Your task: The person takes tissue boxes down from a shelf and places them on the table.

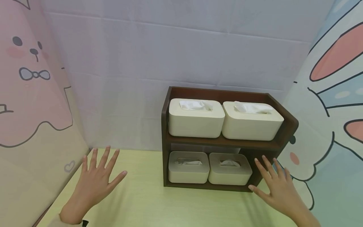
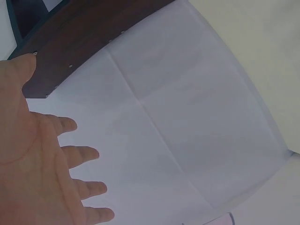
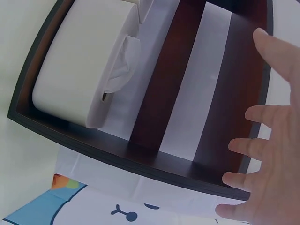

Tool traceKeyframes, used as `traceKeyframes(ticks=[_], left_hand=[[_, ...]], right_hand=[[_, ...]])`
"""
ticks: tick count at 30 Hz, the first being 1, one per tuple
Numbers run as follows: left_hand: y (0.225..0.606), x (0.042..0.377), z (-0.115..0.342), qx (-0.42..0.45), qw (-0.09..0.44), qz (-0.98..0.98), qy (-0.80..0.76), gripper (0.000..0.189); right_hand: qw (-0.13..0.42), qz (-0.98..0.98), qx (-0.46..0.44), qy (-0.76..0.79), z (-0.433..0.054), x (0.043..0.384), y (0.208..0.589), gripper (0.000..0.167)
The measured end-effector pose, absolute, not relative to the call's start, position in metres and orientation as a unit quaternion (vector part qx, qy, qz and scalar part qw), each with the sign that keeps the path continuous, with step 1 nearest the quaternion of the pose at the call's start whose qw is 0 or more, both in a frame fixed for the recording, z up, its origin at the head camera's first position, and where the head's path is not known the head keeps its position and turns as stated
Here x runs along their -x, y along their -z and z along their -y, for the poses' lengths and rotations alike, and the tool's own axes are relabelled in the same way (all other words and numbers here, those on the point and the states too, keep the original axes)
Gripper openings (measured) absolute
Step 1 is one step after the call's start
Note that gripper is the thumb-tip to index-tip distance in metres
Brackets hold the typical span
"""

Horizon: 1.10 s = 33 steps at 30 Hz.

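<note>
Boxes [image 1: 195, 126] stand in shelf [image 1: 165, 157], two per tier

Placement of all four appears complete; anything left to do cannot be told. Left hand [image 1: 95, 180] is over the bench [image 1: 141, 201], right hand [image 1: 279, 189] near the shelf's right side. Fingers [image 2: 80, 156] of both are spread, gripping nothing.

Tissue boxes [image 1: 195, 126] sit two per level in the shelf [image 1: 221, 142].
</note>
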<state>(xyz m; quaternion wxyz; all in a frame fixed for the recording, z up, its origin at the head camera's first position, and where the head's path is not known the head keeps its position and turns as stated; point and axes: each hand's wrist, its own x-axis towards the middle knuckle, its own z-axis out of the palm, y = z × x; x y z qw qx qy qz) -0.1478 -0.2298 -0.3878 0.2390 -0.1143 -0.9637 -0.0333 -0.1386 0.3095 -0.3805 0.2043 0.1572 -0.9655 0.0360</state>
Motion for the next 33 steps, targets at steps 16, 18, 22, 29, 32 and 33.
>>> traceKeyframes(ticks=[16, 18, 22, 29, 32, 33], left_hand=[[0.340, 0.169, 0.201, 0.144, 0.282, 0.948, 0.027, 0.073], [0.333, 0.171, 0.196, 0.148, 0.292, 0.945, 0.029, 0.073], [0.321, 0.176, 0.186, 0.157, 0.308, 0.938, 0.029, 0.071], [0.304, 0.185, 0.170, 0.179, 0.328, 0.927, 0.028, 0.067], [0.298, 0.189, 0.163, 0.190, 0.338, 0.921, 0.034, 0.066], [0.295, 0.191, 0.160, 0.193, 0.340, 0.920, 0.037, 0.066]], right_hand=[[0.323, 0.924, -0.202, -0.023, -0.301, 0.145, 0.334, 0.078], [0.344, 0.916, -0.208, -0.025, -0.299, 0.147, 0.325, 0.075], [0.399, 0.890, -0.222, -0.023, -0.295, 0.152, 0.309, 0.072], [0.494, 0.843, -0.213, -0.023, -0.291, 0.165, 0.283, 0.066], [0.511, 0.834, -0.204, -0.034, -0.293, 0.171, 0.273, 0.062], [0.512, 0.834, -0.202, -0.034, -0.294, 0.173, 0.269, 0.062]])
